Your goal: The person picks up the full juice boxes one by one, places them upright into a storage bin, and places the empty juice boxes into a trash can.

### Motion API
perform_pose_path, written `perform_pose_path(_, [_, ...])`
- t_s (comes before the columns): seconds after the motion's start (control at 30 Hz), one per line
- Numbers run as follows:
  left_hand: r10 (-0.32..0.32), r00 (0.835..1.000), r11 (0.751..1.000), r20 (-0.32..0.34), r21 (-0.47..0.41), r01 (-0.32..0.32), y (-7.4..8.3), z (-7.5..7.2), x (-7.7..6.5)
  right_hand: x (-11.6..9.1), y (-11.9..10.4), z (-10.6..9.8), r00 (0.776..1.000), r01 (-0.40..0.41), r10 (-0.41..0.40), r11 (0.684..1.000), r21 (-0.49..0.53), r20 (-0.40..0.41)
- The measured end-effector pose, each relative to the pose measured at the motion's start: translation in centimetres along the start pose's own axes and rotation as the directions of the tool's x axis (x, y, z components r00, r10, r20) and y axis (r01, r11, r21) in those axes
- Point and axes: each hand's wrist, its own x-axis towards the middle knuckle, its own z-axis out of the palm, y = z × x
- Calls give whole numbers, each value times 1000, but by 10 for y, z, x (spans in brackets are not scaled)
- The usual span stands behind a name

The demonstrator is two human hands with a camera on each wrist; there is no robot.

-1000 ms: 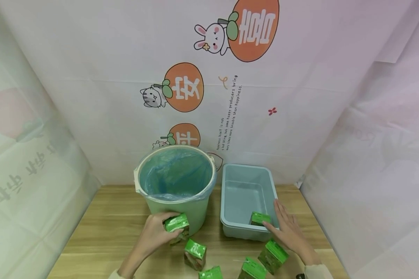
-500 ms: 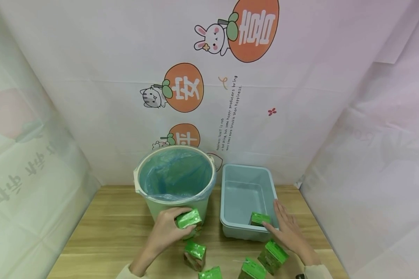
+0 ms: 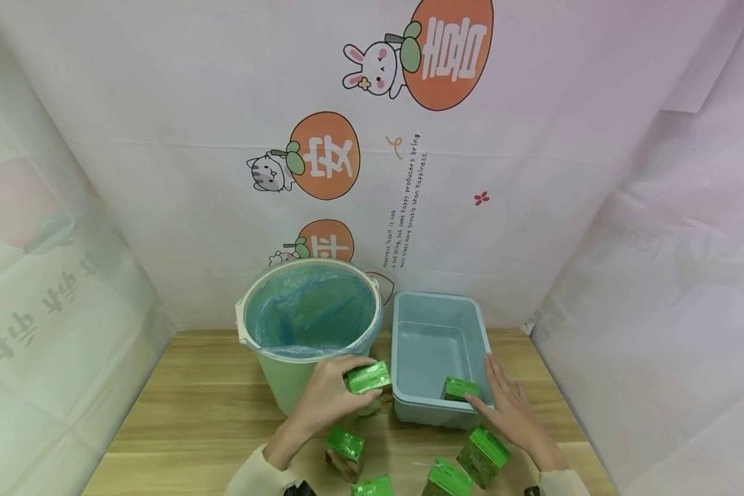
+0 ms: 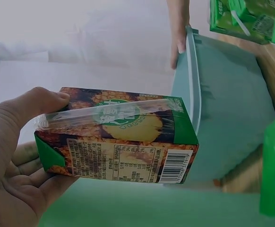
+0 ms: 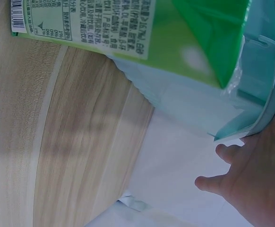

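I have the left hand (image 3: 331, 394) pinching a juice box (image 4: 116, 137) between thumb and fingers. Just right of that grip I see the tub (image 3: 437, 415); just behind it, the bin (image 3: 285, 386). The right hand (image 3: 513, 412), fingers extended, rests at the tub's far-right rim.
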Motion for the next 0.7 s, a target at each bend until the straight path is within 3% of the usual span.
perform_pose_path(0.27, [-10,998,997,60,-71,14,8,18,22,0,-1,0,1000,-4,4,1000,2,5])
perform_pose_path(0.7, [50,990,994,128,-104,-37,14,49,68,1,1,0,1000,-11,11,1000,-3,0])
